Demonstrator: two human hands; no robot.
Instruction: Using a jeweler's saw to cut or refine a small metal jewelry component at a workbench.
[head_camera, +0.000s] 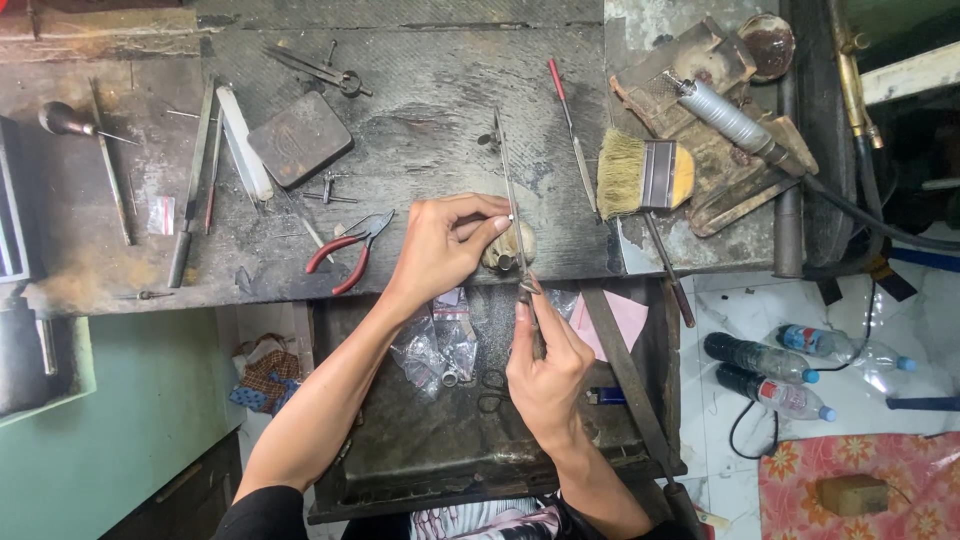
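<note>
My left hand (445, 245) pinches a very small pale piece (510, 217) between thumb and fingers against a worn wooden bench peg (508, 248) at the bench's front edge. My right hand (545, 365) grips the handle of a long thin metal file (508, 190). The file's blade runs up and away across the peg, beside the small piece. Both hands work above an open metal drawer (420, 450) under the bench.
On the dark workbench (430, 90) lie red-handled pliers (350, 250), a flat brush (645, 175), a grey block (300, 137), dividers, files and a rotary handpiece (725, 115). The drawer holds plastic bags (440, 345). Plastic bottles (770, 375) lie on the floor at right.
</note>
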